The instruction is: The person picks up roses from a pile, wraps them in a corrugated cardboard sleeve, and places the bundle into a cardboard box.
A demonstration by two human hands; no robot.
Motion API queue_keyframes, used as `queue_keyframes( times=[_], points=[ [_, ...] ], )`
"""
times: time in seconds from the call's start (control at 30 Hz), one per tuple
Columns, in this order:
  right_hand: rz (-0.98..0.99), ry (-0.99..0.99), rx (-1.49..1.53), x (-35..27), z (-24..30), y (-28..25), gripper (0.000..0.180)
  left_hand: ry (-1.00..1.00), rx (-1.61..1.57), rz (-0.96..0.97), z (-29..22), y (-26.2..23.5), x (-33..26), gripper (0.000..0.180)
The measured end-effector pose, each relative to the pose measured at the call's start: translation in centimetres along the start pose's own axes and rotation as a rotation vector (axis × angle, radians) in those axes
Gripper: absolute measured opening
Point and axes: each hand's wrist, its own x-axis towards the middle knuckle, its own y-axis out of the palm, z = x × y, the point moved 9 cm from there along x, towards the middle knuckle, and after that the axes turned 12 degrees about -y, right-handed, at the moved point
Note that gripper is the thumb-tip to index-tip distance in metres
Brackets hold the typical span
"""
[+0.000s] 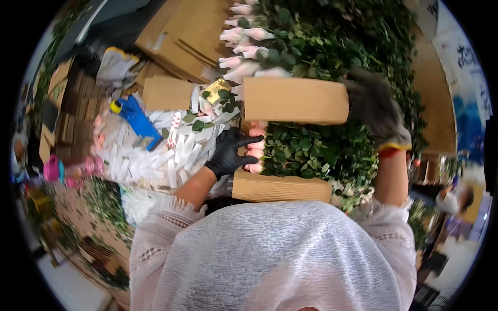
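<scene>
A row of pink rose heads (pixel 255 153) lies in front of me, their leafy green stems (pixel 306 150) stretching to the right. My left hand (pixel 228 151), in a black glove, is at the rose heads with thumb and index finger spread apart; the index finger lies over them. Beyond the row is a corrugated cardboard sheet (pixel 295 101), and its near part (pixel 282 187) shows on my side of the flowers. My right hand (pixel 377 106), in a dark grey glove, is by the sheet's right end, its fingers smeared by motion, so their grip is unclear.
Several pale roses in white sleeves (pixel 259 33) and a large heap of foliage (pixel 337 36) lie at the back. On the left are white strips (pixel 181 155), a blue tool (pixel 137 122), and a cardboard box (pixel 181 36). A person (pixel 456 199) is at the far right.
</scene>
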Motion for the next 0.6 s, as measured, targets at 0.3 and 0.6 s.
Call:
queue_keyframes(
  times=[0.3, 0.6],
  points=[
    [0.214, -0.080, -0.809, 1.2, 2.0, 0.4, 0.045, 0.117, -0.113, -0.075, 1.3, 0.4, 0.1, 0.055],
    [0.299, -0.291, 0.302, 2.0, 6.8, 4.9, 0.051, 0.043, 0.048, 0.016, 3.3, 1.5, 0.7, 0.062]
  ],
)
